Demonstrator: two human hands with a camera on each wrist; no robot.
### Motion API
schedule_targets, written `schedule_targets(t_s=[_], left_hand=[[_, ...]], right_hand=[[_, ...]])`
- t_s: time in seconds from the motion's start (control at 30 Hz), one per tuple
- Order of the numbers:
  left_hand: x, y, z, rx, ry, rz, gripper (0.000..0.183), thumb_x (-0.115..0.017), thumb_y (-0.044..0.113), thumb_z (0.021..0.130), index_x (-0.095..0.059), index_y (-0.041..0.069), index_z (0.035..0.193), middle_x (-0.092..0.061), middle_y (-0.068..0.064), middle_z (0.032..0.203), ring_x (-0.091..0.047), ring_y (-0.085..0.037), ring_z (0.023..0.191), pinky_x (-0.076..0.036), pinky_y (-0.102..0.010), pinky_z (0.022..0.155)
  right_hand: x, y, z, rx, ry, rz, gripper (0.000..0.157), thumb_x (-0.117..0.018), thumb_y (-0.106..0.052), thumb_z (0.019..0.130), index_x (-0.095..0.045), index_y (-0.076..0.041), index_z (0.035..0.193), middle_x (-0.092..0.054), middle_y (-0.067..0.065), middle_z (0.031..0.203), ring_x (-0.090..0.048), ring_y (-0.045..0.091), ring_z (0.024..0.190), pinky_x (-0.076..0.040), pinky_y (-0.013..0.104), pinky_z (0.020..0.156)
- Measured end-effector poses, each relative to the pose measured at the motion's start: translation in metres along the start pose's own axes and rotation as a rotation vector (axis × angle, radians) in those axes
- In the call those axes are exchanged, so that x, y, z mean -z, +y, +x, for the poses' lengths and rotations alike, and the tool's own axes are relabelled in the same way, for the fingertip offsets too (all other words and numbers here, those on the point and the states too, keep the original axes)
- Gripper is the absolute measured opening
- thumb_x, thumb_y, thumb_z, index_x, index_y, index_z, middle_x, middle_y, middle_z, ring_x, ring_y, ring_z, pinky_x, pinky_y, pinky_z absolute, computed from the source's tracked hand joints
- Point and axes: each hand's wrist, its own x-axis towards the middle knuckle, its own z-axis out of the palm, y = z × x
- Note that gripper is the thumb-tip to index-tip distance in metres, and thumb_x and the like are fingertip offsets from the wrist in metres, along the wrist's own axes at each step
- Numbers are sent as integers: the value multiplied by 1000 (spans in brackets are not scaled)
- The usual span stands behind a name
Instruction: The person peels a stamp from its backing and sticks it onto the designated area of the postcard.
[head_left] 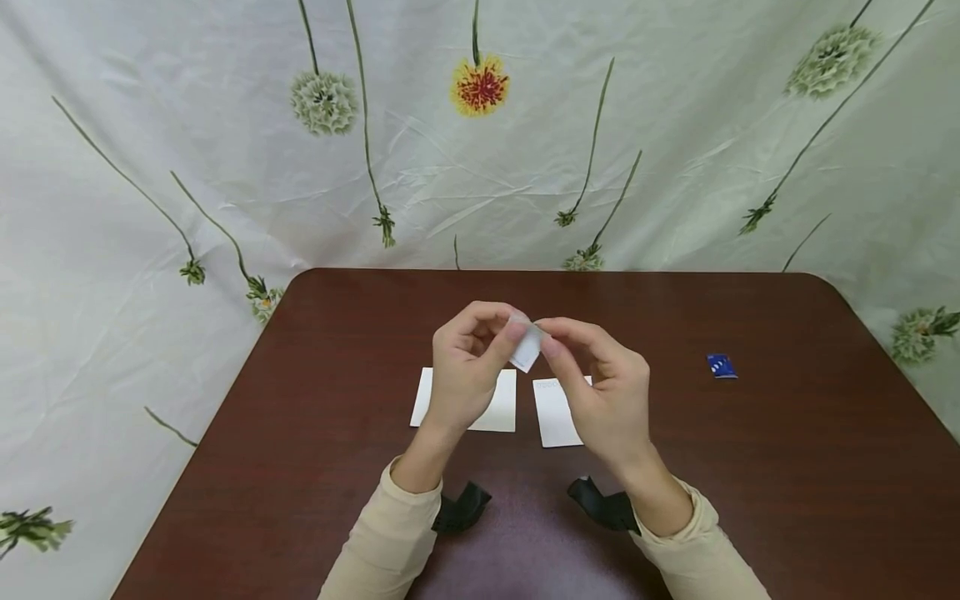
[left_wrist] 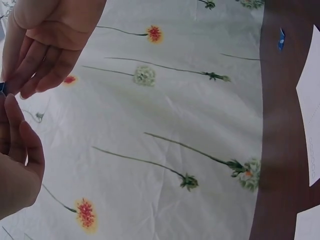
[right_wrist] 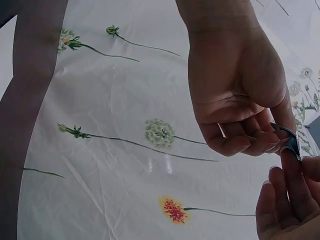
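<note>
Both hands are raised over the middle of the table, fingertips close together. My left hand (head_left: 467,371) pinches a small flat packet (head_left: 527,350) between thumb and fingers. On its other side, my right hand (head_left: 613,396) pinches the packet's edge with thumb and forefinger. The packet's face is whitish in the head view; in the right wrist view the same packet (right_wrist: 291,145) looks dark bluish. Fingers cover part of it, so I cannot tell whether it is torn. Below the hands lie a white card (head_left: 495,410) on the left and another white card (head_left: 555,417) on the right, each partly hidden.
A small blue packet (head_left: 722,366) lies on the dark brown table (head_left: 787,467) at the right. Behind the table hangs a white cloth (head_left: 420,150) printed with flowers. Black straps (head_left: 461,508) hang at both wrists, by the beige sleeves.
</note>
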Motion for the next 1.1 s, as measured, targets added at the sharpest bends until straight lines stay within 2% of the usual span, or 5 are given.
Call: schedule_targets(t_s=[0.17, 0.37, 0.53, 0.77, 1.1], left_hand=[[0, 2, 0, 23, -14, -29, 62, -67, 40, 87, -53, -21, 90, -61, 11, 75, -56, -3, 62, -49, -17, 54], [0, 2, 1, 44, -31, -23, 62, -66, 41, 87, -56, -20, 89, -62, 10, 78, -54, -5, 64, -47, -17, 56], [0, 3, 1, 74, -45, -21, 62, -67, 42, 87, -57, -19, 89, -63, 9, 81, -54, -8, 67, -47, -18, 58], [0, 4, 1, 109, -46, -62, 63, -68, 41, 86, -56, -21, 90, -64, 7, 80, -57, -7, 67, -51, -20, 59], [-1, 1, 1, 101, -39, -65, 63, -68, 41, 86, -55, -21, 91, -64, 7, 79, -56, -6, 65, -50, -19, 57]], right_hand=[[4, -5, 0, -55, -14, 9, 18, -65, 0, 89, -64, 13, 102, -69, 5, 94, -63, 12, 74, -46, 20, 60], [5, -7, 0, -29, 3, -68, 23, -66, 9, 84, -63, 12, 106, -68, 17, 90, -66, 17, 79, -51, 23, 67], [6, -7, 2, -23, 14, -59, 26, -67, 12, 82, -60, 13, 107, -67, 20, 88, -66, 20, 81, -52, 25, 70], [6, -5, 2, -22, 5, -17, 25, -67, 9, 83, -59, 15, 106, -67, 20, 87, -65, 18, 81, -52, 24, 68], [8, -3, 2, -37, -10, 12, 32, -71, -6, 86, -59, 15, 106, -68, 13, 88, -65, 19, 78, -52, 22, 63]])
